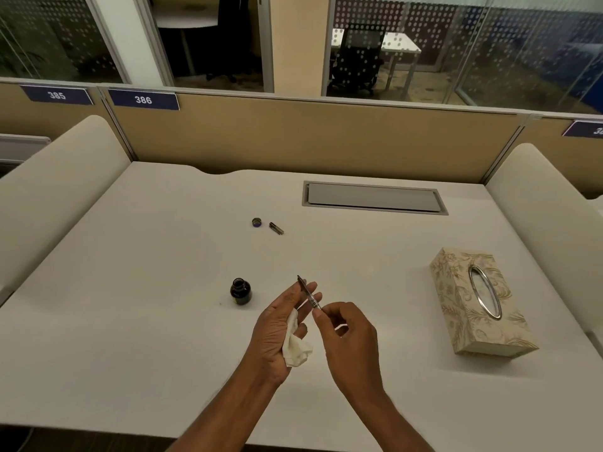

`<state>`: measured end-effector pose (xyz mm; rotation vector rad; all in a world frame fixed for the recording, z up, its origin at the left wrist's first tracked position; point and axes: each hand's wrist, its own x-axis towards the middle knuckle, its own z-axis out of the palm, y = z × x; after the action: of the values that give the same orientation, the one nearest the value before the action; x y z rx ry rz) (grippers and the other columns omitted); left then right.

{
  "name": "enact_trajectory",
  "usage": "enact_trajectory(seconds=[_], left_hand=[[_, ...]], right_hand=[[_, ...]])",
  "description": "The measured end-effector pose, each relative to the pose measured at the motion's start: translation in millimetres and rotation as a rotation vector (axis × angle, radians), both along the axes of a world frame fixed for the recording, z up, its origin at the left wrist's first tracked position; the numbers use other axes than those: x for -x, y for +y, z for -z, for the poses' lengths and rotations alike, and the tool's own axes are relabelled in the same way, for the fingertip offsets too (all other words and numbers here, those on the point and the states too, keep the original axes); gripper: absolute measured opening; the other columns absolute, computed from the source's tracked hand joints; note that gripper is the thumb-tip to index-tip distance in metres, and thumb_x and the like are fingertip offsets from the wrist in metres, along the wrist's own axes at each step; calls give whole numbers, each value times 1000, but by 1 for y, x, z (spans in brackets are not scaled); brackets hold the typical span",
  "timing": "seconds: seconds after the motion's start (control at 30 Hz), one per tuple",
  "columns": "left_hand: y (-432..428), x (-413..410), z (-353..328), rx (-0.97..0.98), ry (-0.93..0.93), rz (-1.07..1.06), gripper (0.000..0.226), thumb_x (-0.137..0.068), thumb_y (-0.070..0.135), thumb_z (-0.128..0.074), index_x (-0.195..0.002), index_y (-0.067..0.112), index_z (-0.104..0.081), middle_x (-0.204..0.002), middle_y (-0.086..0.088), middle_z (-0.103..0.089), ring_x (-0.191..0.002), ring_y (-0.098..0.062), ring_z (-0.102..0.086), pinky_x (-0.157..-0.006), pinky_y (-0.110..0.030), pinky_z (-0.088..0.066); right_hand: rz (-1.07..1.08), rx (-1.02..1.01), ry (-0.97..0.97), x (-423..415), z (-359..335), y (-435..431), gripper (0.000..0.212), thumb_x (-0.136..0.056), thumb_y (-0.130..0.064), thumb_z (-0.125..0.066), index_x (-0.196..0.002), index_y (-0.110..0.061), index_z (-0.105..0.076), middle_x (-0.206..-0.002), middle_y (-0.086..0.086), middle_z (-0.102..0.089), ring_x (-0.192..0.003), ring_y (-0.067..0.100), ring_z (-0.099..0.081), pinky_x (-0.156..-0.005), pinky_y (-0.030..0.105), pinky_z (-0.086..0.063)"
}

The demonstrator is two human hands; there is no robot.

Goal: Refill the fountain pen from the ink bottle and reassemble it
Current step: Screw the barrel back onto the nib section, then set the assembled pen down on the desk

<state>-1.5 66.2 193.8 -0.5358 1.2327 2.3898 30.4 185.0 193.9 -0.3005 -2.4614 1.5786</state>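
The pen's nib section with its converter (308,294) points nib-up and away from me, above the white desk (163,272). My right hand (350,340) pinches its near end between thumb and fingertips. My left hand (280,324) touches the section's upper part with its fingertips and keeps a crumpled white tissue (295,345) in its palm. The dark ink bottle (240,291) stands uncapped just left of my left hand. Farther back on the desk lie the bottle cap (256,222) and a dark pen part (276,228), side by side.
A patterned tissue box (483,301) lies on the right of the desk. A grey cable hatch (375,198) is set into the desk at the back. Padded dividers rise on the left and right; a tan partition closes the far edge.
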Motion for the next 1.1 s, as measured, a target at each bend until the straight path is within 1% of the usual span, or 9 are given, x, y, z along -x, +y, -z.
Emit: enact_trajectory(seconds=[0.03, 0.13, 0.17, 0.3, 0.43, 0.57, 0.7, 0.87, 1.1], left_hand=[[-1, 1, 2, 11, -18, -15, 30, -97, 36, -62, -122, 25, -75, -125, 4, -76, -100, -6, -72, -79, -26, -48], [-6, 6, 15, 39, -27, -108, 27, -98, 26, -63, -122, 21, -72, -123, 2, -77, -105, -7, -75, -100, -34, -36], [-8, 6, 18, 48, -30, -117, 27, -98, 26, -62, -123, 20, -71, -123, 3, -77, -106, -6, -75, -102, -36, -32], [-12, 5, 32, 79, -40, -112, 32, -101, 28, -57, -129, 18, -68, -124, 2, -77, -103, -3, -75, -88, -29, -38], [-17, 5, 42, 97, -47, -98, 33, -100, 32, -57, -128, 19, -69, -125, 2, -76, -106, -6, -75, -91, -32, -38], [-20, 4, 47, 99, -47, -84, 39, -94, 35, -59, -128, 19, -69, -125, 2, -76, -107, -6, -74, -101, -37, -30], [-20, 5, 51, 101, -42, -72, 37, -98, 34, -54, -129, 19, -67, -125, 3, -76, -106, -6, -74, -97, -36, -32], [-20, 8, 52, 90, -51, -57, 35, -102, 33, -51, -129, 19, -66, -125, 3, -76, -108, -7, -74, -105, -40, -28], [-18, 9, 50, 72, -80, -57, 36, -99, 35, -54, -128, 19, -67, -124, 3, -77, -109, -9, -74, -107, -41, -30]], right_hand=[[24, -10, 18, 3, 7, 0, 18, -92, -23, -70, -81, -34, -62, -81, -14, -66, -86, -3, -60, -66, 7, -47], [109, -26, 30, 16, 32, 2, 12, -92, -22, -70, -83, -27, -64, -81, -13, -65, -82, 3, -62, -63, 12, -47], [137, -37, 23, 21, 41, 2, 11, -92, -22, -70, -83, -25, -64, -81, -12, -65, -79, 4, -62, -62, 14, -47], [211, -143, -32, 41, 78, 0, 12, -92, -25, -69, -82, -23, -63, -80, -10, -63, -74, 10, -61, -64, 32, -54], [233, -288, -57, 57, 110, -2, 11, -92, -24, -70, -84, -20, -64, -80, -4, -63, -74, 18, -60, -62, 40, -55], [239, -411, -76, 68, 132, -3, 12, -89, -22, -71, -81, -17, -64, -77, 0, -61, -71, 23, -57, -59, 40, -52], [236, -512, -77, 75, 145, -3, 14, -88, -22, -72, -79, -17, -64, -74, 1, -61, -69, 23, -55, -59, 40, -51], [228, -563, -98, 79, 156, -4, 13, -87, -22, -72, -78, -16, -65, -73, 1, -61, -68, 22, -55, -58, 39, -50], [220, -605, -119, 81, 163, -3, 13, -85, -20, -73, -76, -15, -64, -72, 2, -60, -67, 24, -54, -56, 38, -49]])
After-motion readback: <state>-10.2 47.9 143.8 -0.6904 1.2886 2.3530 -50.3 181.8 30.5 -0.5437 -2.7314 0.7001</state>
